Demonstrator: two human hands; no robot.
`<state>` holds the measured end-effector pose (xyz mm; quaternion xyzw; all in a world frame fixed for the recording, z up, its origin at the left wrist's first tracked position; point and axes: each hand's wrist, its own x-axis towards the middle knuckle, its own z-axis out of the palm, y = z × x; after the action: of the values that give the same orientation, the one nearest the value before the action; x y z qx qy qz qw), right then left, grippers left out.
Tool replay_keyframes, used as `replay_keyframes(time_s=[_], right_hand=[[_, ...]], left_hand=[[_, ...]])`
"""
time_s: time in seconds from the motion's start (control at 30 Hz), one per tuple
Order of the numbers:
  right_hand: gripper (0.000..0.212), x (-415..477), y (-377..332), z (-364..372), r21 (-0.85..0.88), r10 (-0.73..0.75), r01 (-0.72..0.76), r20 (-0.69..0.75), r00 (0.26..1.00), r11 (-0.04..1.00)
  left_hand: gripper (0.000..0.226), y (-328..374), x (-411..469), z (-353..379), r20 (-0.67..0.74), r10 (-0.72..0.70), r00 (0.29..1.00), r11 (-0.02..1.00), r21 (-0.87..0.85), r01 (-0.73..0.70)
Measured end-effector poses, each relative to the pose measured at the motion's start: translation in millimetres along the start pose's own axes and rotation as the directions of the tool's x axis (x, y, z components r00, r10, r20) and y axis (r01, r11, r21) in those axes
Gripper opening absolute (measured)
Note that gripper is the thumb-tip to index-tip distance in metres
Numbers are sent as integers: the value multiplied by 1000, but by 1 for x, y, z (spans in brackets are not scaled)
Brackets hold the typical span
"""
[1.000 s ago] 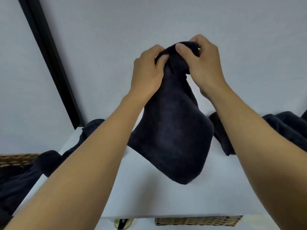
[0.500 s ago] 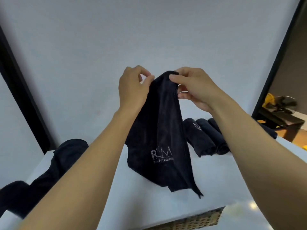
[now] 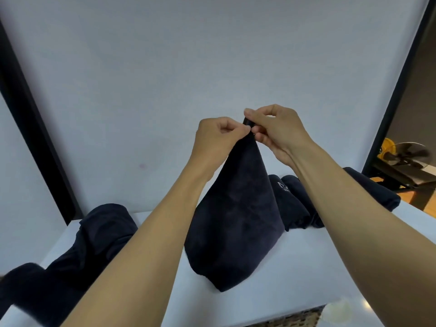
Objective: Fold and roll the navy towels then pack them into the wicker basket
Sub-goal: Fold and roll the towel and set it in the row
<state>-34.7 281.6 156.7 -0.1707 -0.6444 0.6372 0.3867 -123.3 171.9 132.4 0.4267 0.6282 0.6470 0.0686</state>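
Above the middle of the white table (image 3: 306, 267), the left hand (image 3: 217, 135) and right hand (image 3: 276, 131) each keep a grip clamped on the top corner of a soft navy towel (image 3: 236, 220) that drapes down over the table, with rolled navy towels (image 3: 292, 204) toward the table's far right.

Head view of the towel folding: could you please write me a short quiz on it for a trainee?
1. True or false: the left hand and right hand both pinch the top of the hanging towel.
2. The rolled towels lie: A) right of the hanging towel; B) left of it; C) on the floor.
3. What is heaped on the table's left?
Key: 1 true; 2 A; 3 loose navy towels.
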Motion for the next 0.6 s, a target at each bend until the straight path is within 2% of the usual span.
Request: replay_keyframes(time_s=[0.13,0.27,0.37,0.5,0.6], right_hand=[[27,2,-1,-2,-27,-2,4,40,999,1000],[27,2,-3,-4,-53,-1,6,100,995,999],[25,2,-5,-6,-76,6,5,145,989,997],[24,2,-7,-11,-101,12,7,179,984,995],[23,4,-3,-16,-116,34,-11,200,979,993]], left_hand=[[32,-6,-3,-1,103,-111,988,981,-145,126],[23,-5,1,-5,157,-152,976,965,-192,181],[20,-3,1,-6,212,-103,972,971,-191,144],[22,-1,2,-3,190,-69,979,984,-147,98],[15,-1,6,0,135,-7,991,1000,22,4]])
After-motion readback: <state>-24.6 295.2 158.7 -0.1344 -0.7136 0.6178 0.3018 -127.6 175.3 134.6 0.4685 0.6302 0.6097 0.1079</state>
